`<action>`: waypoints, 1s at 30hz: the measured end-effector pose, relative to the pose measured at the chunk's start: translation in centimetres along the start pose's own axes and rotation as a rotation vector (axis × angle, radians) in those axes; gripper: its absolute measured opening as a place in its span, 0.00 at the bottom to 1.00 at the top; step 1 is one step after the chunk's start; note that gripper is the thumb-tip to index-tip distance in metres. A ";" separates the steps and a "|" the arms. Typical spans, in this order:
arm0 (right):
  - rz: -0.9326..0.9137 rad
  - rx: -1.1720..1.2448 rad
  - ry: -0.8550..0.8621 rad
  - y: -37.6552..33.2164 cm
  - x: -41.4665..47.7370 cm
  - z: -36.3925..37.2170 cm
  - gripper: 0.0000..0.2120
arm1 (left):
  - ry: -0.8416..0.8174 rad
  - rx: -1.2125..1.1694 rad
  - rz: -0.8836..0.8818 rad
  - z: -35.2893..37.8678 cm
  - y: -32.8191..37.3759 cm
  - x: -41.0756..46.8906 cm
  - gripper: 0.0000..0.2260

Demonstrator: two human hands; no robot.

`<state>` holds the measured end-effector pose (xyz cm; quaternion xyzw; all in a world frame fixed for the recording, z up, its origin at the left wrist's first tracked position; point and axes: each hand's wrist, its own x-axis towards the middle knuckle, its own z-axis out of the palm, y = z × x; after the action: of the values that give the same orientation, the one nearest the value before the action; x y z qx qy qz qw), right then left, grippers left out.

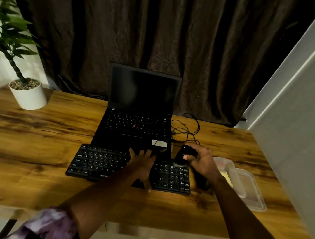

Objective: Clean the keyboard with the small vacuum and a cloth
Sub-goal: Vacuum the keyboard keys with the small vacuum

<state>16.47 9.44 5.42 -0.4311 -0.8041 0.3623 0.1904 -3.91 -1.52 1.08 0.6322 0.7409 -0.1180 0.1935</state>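
Observation:
A black external keyboard (98, 162) lies on the wooden desk in front of an open black laptop (139, 117). My left hand (142, 164) rests flat on the keyboard's middle, fingers spread, holding it down. My right hand (202, 162) is shut on a small black vacuum (185, 153), whose lower end touches the top of the number pad (172, 176). No cloth is clearly visible.
A clear plastic box (243, 183) with something yellow inside lies right of the keyboard. A dark mouse (202, 182) sits beside the number pad. Black cables (186, 130) coil right of the laptop. A white plant pot (28, 95) stands at the far left. A grey wall is on the right.

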 end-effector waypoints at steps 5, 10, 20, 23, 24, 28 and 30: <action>0.041 -0.080 0.022 1.8 -0.7 -2.3 0.23 | 0.010 -0.017 0.013 0.1 -0.1 0.2 0.62; 0.025 -0.116 0.006 1.3 -0.6 -1.6 0.23 | -0.002 -0.008 0.015 0.0 -0.1 0.2 0.62; 0.015 -0.060 -0.022 0.0 -0.6 -0.2 0.23 | 0.011 0.006 0.016 0.0 -0.1 0.0 0.61; 0.046 -0.127 0.002 1.2 -1.4 -2.2 0.22 | 0.011 0.016 0.016 0.1 -0.1 0.1 0.61; 0.041 -0.141 0.011 1.5 -1.5 -2.5 0.23 | 0.010 0.019 0.012 0.2 -0.1 0.0 0.61; 0.028 -0.153 -0.001 1.0 -1.3 -1.5 0.22 | 0.010 0.020 0.009 0.2 0.0 0.0 0.61; 0.000 -0.131 -0.031 0.1 -0.8 0.1 0.22 | 0.012 0.013 0.008 0.1 0.0 -0.1 0.61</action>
<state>16.95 8.81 5.28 -0.4369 -0.8290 0.3157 0.1493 -3.88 -1.61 1.05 0.6371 0.7388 -0.1179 0.1854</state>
